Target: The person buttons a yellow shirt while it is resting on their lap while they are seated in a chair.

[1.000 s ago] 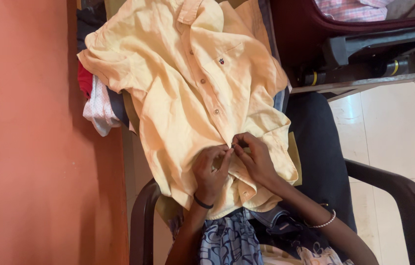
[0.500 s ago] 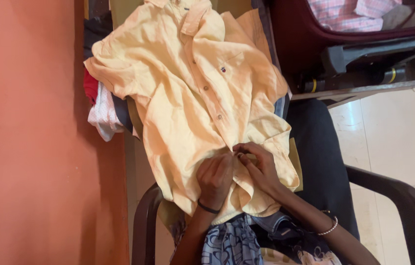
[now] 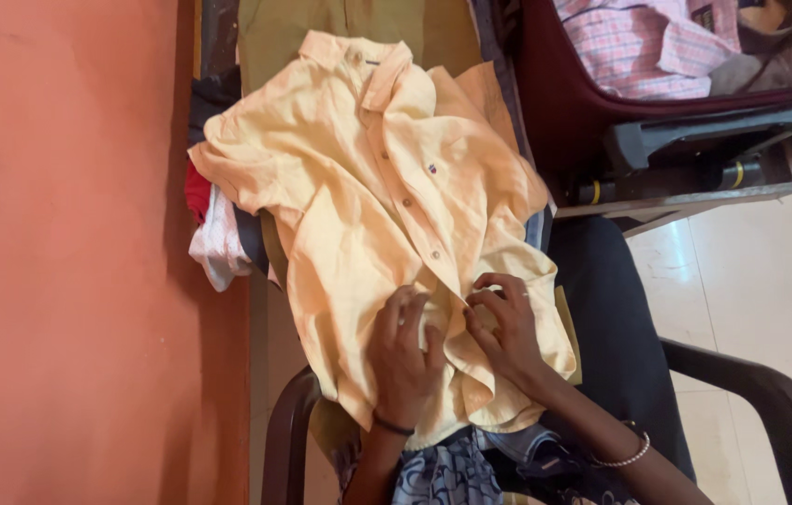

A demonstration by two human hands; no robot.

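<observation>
The button being worked is hidden under the fingers, and the clothes pile (image 3: 213, 234) under the shirt (image 3: 368, 215) is mostly covered. Left hand (image 3: 405, 360) lies flat with fingers loosely curled on the placket low on the shirt, which is spread over the chair (image 3: 770, 393); right hand (image 3: 508, 327) pinches the fabric edge just beside it. Versus a second ago, both hands sit lower and the left has gone from a pinch to a flatter press.

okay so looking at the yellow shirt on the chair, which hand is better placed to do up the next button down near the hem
Probably the right hand: its fingers sit on the placket edge of the yellow shirt, just below the last visible button. The left hand lies flatter, pressing the fabric beside it, better suited to steadying.
</observation>
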